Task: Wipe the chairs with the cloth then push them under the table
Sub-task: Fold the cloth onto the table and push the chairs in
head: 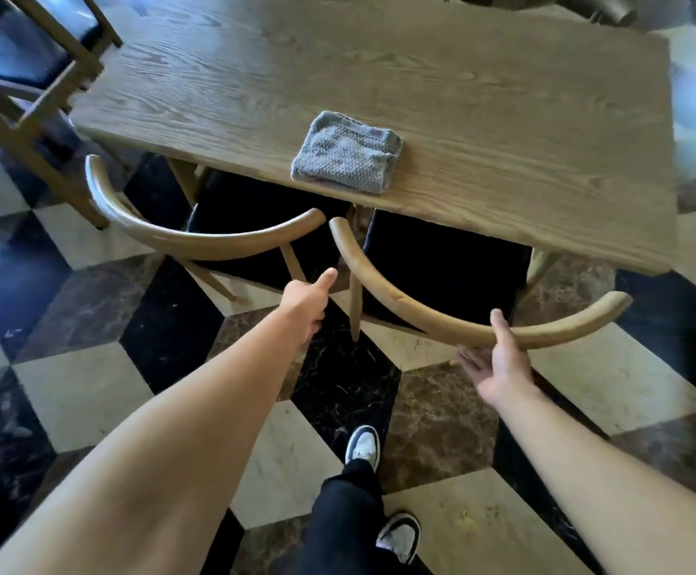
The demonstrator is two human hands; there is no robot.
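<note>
Wooden table point(503, 118) fills the upper half of the view, seen from above. Folded grey cloth point(346, 153) lies flat on the tabletop right at the near edge, approx. centre of frame, nobody touching it.

Two chairs w/ curved wooden back rails and dark seats sit at the near edge. Left chair point(196, 238) at abt 9 o'clock from the cloth's underside, seat mostly under the table, rail curving from 10 o'clock down to centre. Right chair point(421, 309) at abt 5 o'clock from the cloth, seat partly under the table, rail sticking out toward the person. The two rails' inner ends nearly meet just below the cloth.

Right hand point(499, 359) is on the right chair's rail: thumb lies over the top of the rail, fingers spread and fairly straight underneath/behind it. Looks like an open-handed push rather than a wrap, though the fingers are blurred so contact below is hard to read.

Left hand point(309, 300) reaches fwd between the two chairs, thumb stuck out, other fingers curled under; holds nothing visible, not touching either rail.

A third chair point(26, 76) stands at 10 o'clock off the table's left end. Checkered floor point(89, 392) below; person's shoes point(362, 446) at 6 o'clock.
</note>
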